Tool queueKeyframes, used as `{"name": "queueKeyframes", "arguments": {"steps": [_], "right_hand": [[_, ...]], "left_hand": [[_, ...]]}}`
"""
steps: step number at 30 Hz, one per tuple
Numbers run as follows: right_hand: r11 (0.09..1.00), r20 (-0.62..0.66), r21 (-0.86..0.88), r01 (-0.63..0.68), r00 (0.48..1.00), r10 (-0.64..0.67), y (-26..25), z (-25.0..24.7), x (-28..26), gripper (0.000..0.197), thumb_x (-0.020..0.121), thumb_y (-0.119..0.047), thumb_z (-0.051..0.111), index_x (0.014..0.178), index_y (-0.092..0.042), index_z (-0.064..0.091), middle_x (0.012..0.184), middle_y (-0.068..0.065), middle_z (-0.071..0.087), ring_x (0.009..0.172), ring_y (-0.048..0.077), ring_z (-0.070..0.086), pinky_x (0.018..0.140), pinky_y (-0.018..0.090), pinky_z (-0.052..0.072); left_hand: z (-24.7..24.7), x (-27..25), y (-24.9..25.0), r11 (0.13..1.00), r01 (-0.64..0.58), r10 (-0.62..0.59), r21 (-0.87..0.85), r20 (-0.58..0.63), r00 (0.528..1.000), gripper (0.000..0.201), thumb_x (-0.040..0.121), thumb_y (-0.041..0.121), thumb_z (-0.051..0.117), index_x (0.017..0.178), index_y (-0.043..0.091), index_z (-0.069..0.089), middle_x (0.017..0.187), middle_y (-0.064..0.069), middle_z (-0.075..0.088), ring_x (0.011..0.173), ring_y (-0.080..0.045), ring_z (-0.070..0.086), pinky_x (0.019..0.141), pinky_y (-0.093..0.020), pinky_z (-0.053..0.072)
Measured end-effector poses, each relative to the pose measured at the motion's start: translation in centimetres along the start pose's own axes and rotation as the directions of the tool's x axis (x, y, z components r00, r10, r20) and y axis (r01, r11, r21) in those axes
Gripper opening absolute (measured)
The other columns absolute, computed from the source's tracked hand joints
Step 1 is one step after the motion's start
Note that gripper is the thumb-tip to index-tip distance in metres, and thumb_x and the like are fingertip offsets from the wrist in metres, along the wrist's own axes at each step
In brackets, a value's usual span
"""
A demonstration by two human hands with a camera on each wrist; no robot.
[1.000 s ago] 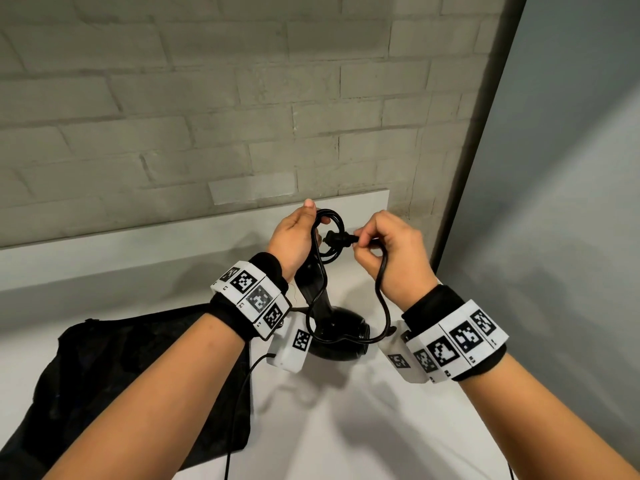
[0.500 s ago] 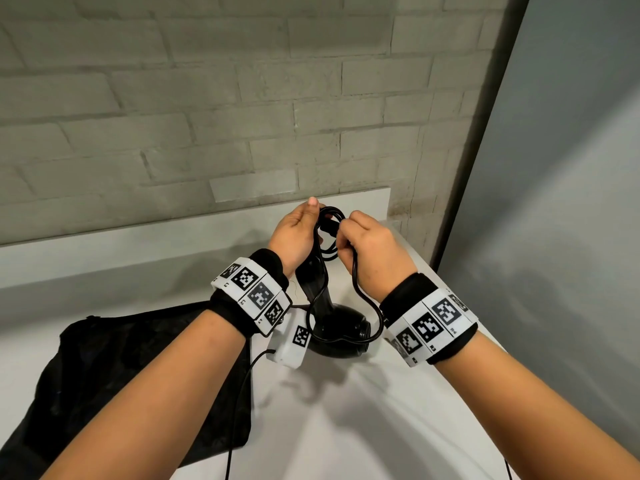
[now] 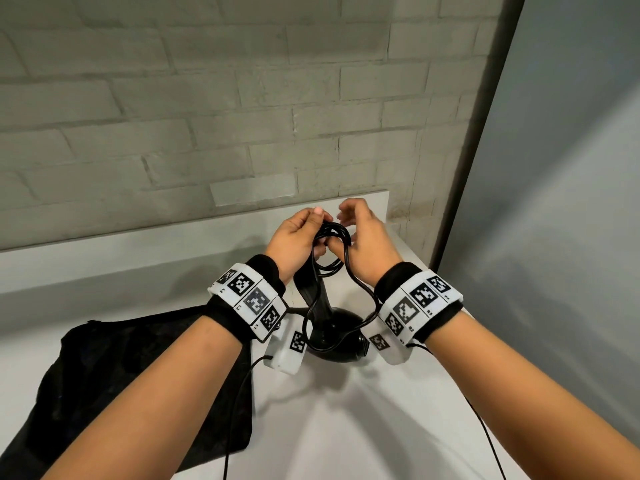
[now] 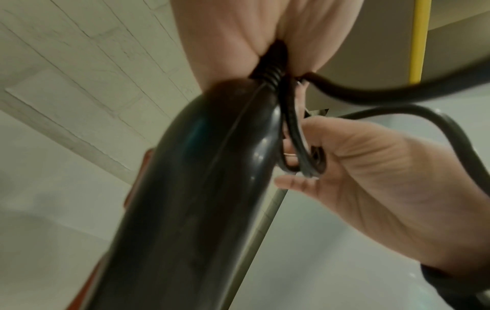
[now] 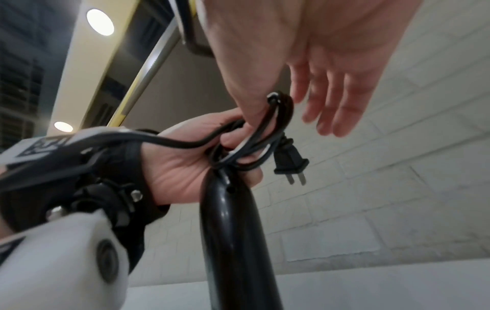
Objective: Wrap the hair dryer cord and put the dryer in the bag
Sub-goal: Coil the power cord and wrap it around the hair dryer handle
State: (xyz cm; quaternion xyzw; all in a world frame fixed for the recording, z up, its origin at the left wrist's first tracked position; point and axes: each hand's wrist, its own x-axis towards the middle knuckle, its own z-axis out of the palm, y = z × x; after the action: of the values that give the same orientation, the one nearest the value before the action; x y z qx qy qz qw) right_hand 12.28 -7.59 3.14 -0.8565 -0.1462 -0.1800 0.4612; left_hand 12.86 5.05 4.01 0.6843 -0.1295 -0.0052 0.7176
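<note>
The black hair dryer stands nose-down on the white table, handle pointing up. My left hand grips the top of the handle together with the coiled black cord. My right hand is right beside it. Its thumb is hooked into a cord loop while its other fingers stretch out. The plug dangles from the coils just past the left hand. One slack length of cord still hangs down to the dryer body.
A black cloth bag lies flat on the table to the left, under my left forearm. A brick wall with a white ledge stands behind, a grey panel at the right. Thin wrist-camera cables hang below both arms.
My right hand, which held the plug out to the right, has come back to the left hand and carried the cord over the handle end. The plug now hangs free at the coils.
</note>
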Motion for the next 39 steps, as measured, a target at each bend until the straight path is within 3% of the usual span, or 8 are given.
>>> {"name": "queueKeyframes", "arguments": {"steps": [3,6,13,21,26,31,36,39], "right_hand": [[0.996,0.151,0.088,-0.018,0.989,0.004,0.3,0.6,0.3,0.046,0.086,0.001,0.051,0.129,-0.006,0.037,0.109,0.004,0.061,0.109,0.019,0.055,0.100,0.032,0.042],[0.984,0.191,0.171,-0.053,0.981,0.020,0.4,1.0,0.6,0.044,0.083,0.009,0.041,0.122,-0.011,0.043,0.083,-0.001,0.064,0.091,0.025,0.062,0.093,0.039,0.048],[0.976,0.380,0.155,-0.153,0.921,0.084,2.3,-2.1,0.1,0.020,0.071,-0.010,0.061,0.084,-0.023,0.053,0.063,-0.011,0.044,0.049,-0.006,0.044,0.052,0.006,0.035],[0.807,0.166,-0.450,-0.383,0.852,0.496,10.9,-4.8,-1.2,0.021,0.093,-0.011,0.038,0.079,-0.011,0.054,0.086,0.011,0.053,0.080,0.024,0.048,0.070,0.027,0.035],[0.704,0.318,-0.664,-0.251,0.758,0.570,9.5,-2.4,-2.2,0.032,0.094,-0.018,0.042,0.125,-0.016,0.053,0.126,0.013,0.055,0.113,0.028,0.053,0.093,0.029,0.042],[0.965,0.363,-0.135,-0.223,0.895,0.258,5.4,0.3,-1.6,0.045,0.088,-0.010,0.055,0.131,-0.020,0.045,0.123,0.008,0.053,0.115,0.022,0.048,0.095,0.024,0.035],[0.941,0.389,0.305,-0.144,0.921,0.015,2.8,0.8,-1.1,0.035,0.084,0.013,0.050,0.114,-0.003,0.058,0.091,-0.010,0.061,0.080,-0.018,0.058,0.078,0.002,0.042],[0.933,0.373,0.320,-0.167,0.927,0.039,3.8,0.9,-1.0,0.027,0.082,0.011,0.055,0.108,0.004,0.060,0.085,-0.005,0.062,0.068,-0.016,0.059,0.072,0.007,0.046]], "left_hand": [[-0.2,-0.1,0.1,0.999,0.035,-0.034,-0.017,0.064,0.997,0.030,0.098,0.028,0.034,0.082,0.014,0.056,0.046,0.007,0.045,0.038,-0.004,0.036,0.041,-0.012,0.033],[-0.2,-0.3,0.3,0.998,0.051,-0.048,-0.021,0.123,0.991,0.034,0.098,0.030,0.031,0.083,0.012,0.055,0.041,0.009,0.040,0.037,-0.005,0.034,0.042,-0.013,0.032],[0.0,-0.3,0.8,0.980,0.121,-0.117,-0.158,0.034,0.993,0.036,0.099,0.030,0.029,0.079,0.011,0.052,0.034,0.008,0.038,0.032,-0.002,0.030,0.037,-0.011,0.027],[0.0,-0.3,1.1,0.950,0.219,-0.219,-0.224,0.023,0.975,0.033,0.099,0.022,0.027,0.077,0.010,0.049,0.035,0.008,0.035,0.032,-0.007,0.030,0.037,-0.014,0.027],[0.1,-0.3,1.0,0.951,0.227,-0.228,-0.208,0.021,0.973,0.029,0.094,0.016,0.027,0.075,0.011,0.048,0.035,0.005,0.032,0.033,-0.009,0.028,0.037,-0.014,0.025],[-0.1,-0.2,1.0,0.944,0.211,-0.206,-0.255,0.043,0.977,0.028,0.097,0.015,0.024,0.078,0.010,0.043,0.036,0.008,0.033,0.032,-0.004,0.030,0.035,-0.014,0.027],[-0.1,-0.2,0.9,0.949,0.210,-0.206,-0.233,0.045,0.978,0.029,0.099,0.021,0.026,0.078,0.011,0.043,0.036,0.007,0.033,0.031,-0.006,0.032,0.036,-0.014,0.029],[-0.3,-0.2,0.8,0.945,0.214,-0.205,-0.247,0.062,0.977,0.029,0.099,0.021,0.027,0.078,0.011,0.045,0.038,0.007,0.035,0.033,-0.007,0.031,0.037,-0.015,0.030]]}}
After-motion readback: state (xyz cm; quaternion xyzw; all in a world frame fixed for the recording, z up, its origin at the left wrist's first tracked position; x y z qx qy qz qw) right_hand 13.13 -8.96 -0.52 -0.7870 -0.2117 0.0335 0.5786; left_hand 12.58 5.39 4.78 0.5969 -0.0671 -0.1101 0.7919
